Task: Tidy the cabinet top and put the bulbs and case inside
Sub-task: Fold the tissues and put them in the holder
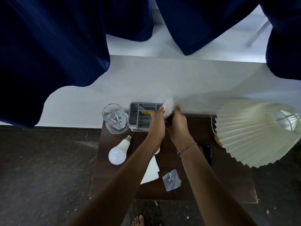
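White LED bulb [119, 152] lies untouched on dark wooden cabinet top [203, 185]; your left hand [156, 121] and right hand [178, 123] both pinch crumpled white tissue [167, 108] above grey compartmented case [140, 117], so tidying seems underway; next, discard it.

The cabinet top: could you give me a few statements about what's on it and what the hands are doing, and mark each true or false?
1. Both hands hold a white tissue above the grey organiser tray. True; the left hand and right hand meet on it.
2. The white bulb stands upright in the lamp. False; it lies on its side on the dark cabinet top, near the left edge.
3. A clear glass jug sits left of the grey tray. True.
4. The pleated lampshade is at the left end of the cabinet. False; it is at the right end.
5. The right wrist wears a thin bracelet. True.
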The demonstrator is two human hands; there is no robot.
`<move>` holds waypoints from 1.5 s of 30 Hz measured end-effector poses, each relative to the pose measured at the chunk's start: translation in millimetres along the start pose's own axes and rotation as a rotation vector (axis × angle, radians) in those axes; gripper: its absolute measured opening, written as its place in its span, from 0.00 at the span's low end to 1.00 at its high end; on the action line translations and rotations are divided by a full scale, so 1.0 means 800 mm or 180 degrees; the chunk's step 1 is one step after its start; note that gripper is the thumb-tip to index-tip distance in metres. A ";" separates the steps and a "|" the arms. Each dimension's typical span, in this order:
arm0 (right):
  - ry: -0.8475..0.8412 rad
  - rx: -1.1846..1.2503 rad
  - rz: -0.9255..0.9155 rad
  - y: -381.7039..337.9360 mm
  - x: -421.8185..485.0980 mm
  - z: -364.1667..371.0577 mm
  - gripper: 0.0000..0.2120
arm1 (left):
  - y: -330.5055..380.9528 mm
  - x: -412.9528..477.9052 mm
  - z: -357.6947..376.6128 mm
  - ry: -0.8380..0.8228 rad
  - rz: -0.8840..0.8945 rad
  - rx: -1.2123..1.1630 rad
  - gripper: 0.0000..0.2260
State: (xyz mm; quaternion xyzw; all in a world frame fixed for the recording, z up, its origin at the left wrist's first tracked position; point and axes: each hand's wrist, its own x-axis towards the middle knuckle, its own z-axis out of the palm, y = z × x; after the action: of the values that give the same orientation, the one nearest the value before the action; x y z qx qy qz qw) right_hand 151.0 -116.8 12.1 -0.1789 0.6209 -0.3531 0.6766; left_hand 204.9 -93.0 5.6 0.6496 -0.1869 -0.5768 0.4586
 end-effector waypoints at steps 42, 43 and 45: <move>0.0450 -0.1057 0.1051 0.184 -0.057 -0.049 0.19 | -0.142 -0.032 -0.130 -0.0629 0.0435 0.4067 0.13; 0.0438 -0.1138 0.1009 0.184 -0.058 -0.048 0.19 | -0.142 -0.033 -0.131 -0.0583 0.0347 0.4008 0.12; 0.0399 -0.1299 0.0920 0.184 -0.059 -0.045 0.20 | -0.140 -0.036 -0.135 -0.0418 0.0208 0.3850 0.10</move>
State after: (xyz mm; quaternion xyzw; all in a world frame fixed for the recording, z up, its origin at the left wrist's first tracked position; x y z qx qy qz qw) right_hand 154.9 24.6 -60.1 -0.1990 0.7392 -0.1305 0.6300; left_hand 264.5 27.4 -78.3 0.7519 -0.5292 -0.3930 0.0133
